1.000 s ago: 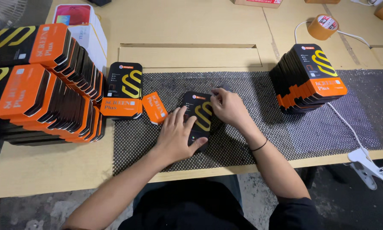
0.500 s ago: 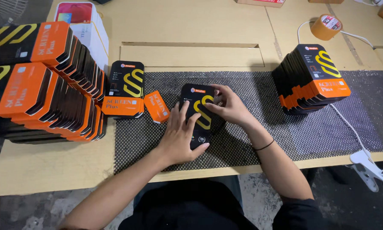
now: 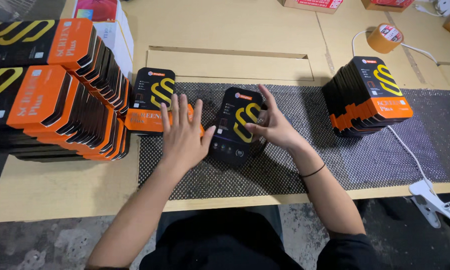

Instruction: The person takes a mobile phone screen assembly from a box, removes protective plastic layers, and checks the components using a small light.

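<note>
Here, seen from above, a person works at a wooden table [image 3: 235, 30] with a black mesh mat [image 3: 365, 165] spread across its near half. At the centre of the mat lies a flat black box [image 3: 235, 126] with a yellow curved mark, its top end tipped toward one o'clock. The box is shut, so whatever is in it is hidden.

The right hand [image 3: 274, 127] rests against the box's right edge, at three o'clock from it. Its fingers are loosely spread, fingertips touching the box face and edge; it steadies the box without closing round it. A thin black band circles that wrist.

The left hand [image 3: 183, 134] lies flat at nine o'clock from the box, fingers straight and fanned wide, palm down. Its thumb touches the box's left edge. Under its fingers sits a small orange piece [image 3: 191, 114], mostly covered. The hand grips nothing.

At ten o'clock from the box, a second box [image 3: 152, 100] of the same kind lies flat, black above and orange below, just beside the left fingertips.

Far to the left, at nine to ten o'clock, two long leaning rows of the same boxes [image 3: 60, 110] fill the table edge. At two o'clock, well apart from the hands, stands a neat stack of boxes [image 3: 367, 97]. Beyond it, at one o'clock, is a roll of brown tape [image 3: 383, 38]. A white cable runs down the right side to a white clip [image 3: 432, 200] at four o'clock.
</note>
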